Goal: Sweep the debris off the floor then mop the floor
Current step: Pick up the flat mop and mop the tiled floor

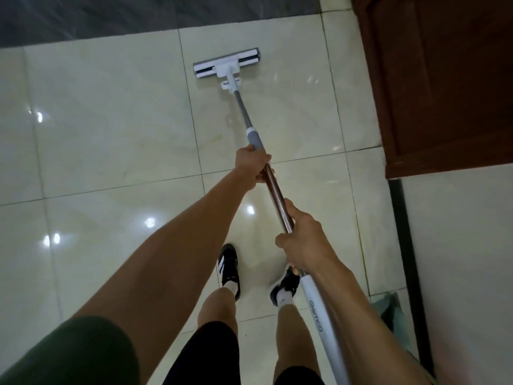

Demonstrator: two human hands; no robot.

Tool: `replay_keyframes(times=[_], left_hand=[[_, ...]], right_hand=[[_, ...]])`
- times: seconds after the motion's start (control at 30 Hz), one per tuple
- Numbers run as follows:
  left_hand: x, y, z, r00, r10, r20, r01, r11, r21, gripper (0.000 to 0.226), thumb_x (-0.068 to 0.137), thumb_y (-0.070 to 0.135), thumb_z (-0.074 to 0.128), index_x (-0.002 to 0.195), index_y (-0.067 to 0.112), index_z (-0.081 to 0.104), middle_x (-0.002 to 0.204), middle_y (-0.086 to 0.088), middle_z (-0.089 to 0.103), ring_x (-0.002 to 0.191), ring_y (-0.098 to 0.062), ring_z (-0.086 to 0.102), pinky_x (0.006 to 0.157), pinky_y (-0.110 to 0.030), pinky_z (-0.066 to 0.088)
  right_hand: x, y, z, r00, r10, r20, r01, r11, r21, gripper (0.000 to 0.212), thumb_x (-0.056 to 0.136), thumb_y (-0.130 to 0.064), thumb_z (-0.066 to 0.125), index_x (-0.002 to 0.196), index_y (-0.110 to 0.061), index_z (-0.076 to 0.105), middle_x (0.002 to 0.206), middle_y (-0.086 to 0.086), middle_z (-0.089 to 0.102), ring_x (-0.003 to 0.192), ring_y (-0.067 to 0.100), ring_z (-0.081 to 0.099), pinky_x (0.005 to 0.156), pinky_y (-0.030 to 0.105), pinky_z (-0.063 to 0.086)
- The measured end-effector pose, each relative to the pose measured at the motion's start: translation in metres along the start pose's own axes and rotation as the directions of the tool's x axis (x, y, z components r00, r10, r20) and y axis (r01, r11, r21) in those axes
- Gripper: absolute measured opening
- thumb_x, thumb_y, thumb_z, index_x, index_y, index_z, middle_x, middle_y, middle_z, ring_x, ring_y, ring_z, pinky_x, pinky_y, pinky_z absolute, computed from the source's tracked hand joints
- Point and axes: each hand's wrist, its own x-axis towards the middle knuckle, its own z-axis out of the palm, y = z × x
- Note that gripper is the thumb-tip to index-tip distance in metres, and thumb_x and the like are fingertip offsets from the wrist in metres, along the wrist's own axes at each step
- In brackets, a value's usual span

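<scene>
flat mop point(227, 63), white head w/ grey pad, lies flat on the floor point(111, 129) ahead; metal pole w/ grey collar, white end sleeve. left hand point(254, 166) wraps the pole below the collar, right hand point(301, 240) clamps it nearer the body. glossy cream tiles, dark strip at top, brown wooden door point(444, 79) on the right.

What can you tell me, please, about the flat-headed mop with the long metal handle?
The flat-headed mop has a wide white-and-grey head lying flat on the glossy cream floor tiles, near the dark strip at the far edge. A white joint links it to a slanted metal pole with a grey collar, a coppery middle section and a white lettered upper grip. The left hand grips just below the collar; the right hand grips higher up, above the white grip.
</scene>
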Motion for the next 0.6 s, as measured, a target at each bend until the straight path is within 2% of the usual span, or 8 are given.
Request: replay_keyframes(times=[0.1,0.23,0.33,0.37,0.47,0.6], left_hand=[[-0.006,0.002,-0.017,0.998,0.006,-0.063,-0.009,0.999,-0.049,0.048,0.095,0.002,0.064,0.140,0.005,0.048,0.084,-0.016,0.062,0.070,-0.030,0.067,0.071,-0.058,0.062],[-0.017,-0.011,-0.041,0.987,-0.002,-0.158,-0.023,0.988,-0.153,0.051,0.095,0.001,0.063,0.142,0.011,0.046,0.087,-0.018,0.063,0.072,-0.031,0.068,0.074,-0.059,0.061],[-0.030,-0.023,-0.063,0.977,-0.011,-0.215,-0.045,0.966,-0.254,0.029,0.095,0.000,0.062,0.119,0.014,0.052,0.085,-0.017,0.062,0.069,-0.030,0.066,0.076,-0.058,0.061],[-0.034,-0.027,-0.073,0.971,-0.022,-0.238,-0.052,0.953,-0.300,0.027,0.095,-0.001,0.061,0.118,0.012,0.053,0.084,-0.017,0.061,0.069,-0.030,0.066,0.077,-0.059,0.061],[-0.043,-0.038,-0.108,0.950,-0.075,-0.304,-0.061,0.908,-0.415,0.052,0.095,-0.002,0.061,0.143,0.005,0.043,0.084,-0.016,0.062,0.069,-0.030,0.067,0.074,-0.059,0.061],[-0.049,-0.060,-0.165,0.914,-0.150,-0.376,-0.076,0.850,-0.522,0.042,0.095,-0.001,0.059,0.136,-0.004,0.047,0.080,-0.016,0.060,0.066,-0.030,0.066,0.068,-0.053,0.063]], right_hand=[[0.001,-0.009,-0.007,0.995,-0.059,0.078,0.064,0.996,-0.067,0.084,0.089,-0.002,0.059,0.155,-0.040,0.025,0.101,0.004,0.062,0.061,0.014,0.057,0.049,0.022,0.047],[-0.002,-0.013,-0.010,0.976,-0.105,0.192,0.140,0.974,-0.176,0.084,0.087,-0.003,0.056,0.156,-0.040,0.023,0.108,0.005,0.063,0.068,0.016,0.059,0.053,0.022,0.047],[-0.002,-0.021,-0.012,0.951,-0.140,0.276,0.218,0.936,-0.277,0.085,0.087,-0.005,0.056,0.156,-0.039,0.021,0.114,0.003,0.061,0.075,0.014,0.060,0.057,0.019,0.046],[-0.002,-0.026,-0.010,0.940,-0.151,0.307,0.250,0.915,-0.316,0.084,0.087,-0.006,0.056,0.156,-0.038,0.020,0.113,0.001,0.060,0.075,0.013,0.059,0.056,0.018,0.045],[-0.003,-0.046,0.003,0.900,-0.173,0.401,0.347,0.839,-0.418,0.081,0.089,-0.007,0.054,0.155,-0.039,0.021,0.107,0.000,0.058,0.074,0.013,0.057,0.056,0.018,0.043],[0.000,-0.076,0.043,0.844,-0.156,0.514,0.441,0.748,-0.496,0.079,0.086,-0.007,0.051,0.153,-0.040,0.026,0.096,0.000,0.058,0.067,0.012,0.055,0.055,0.020,0.042]])
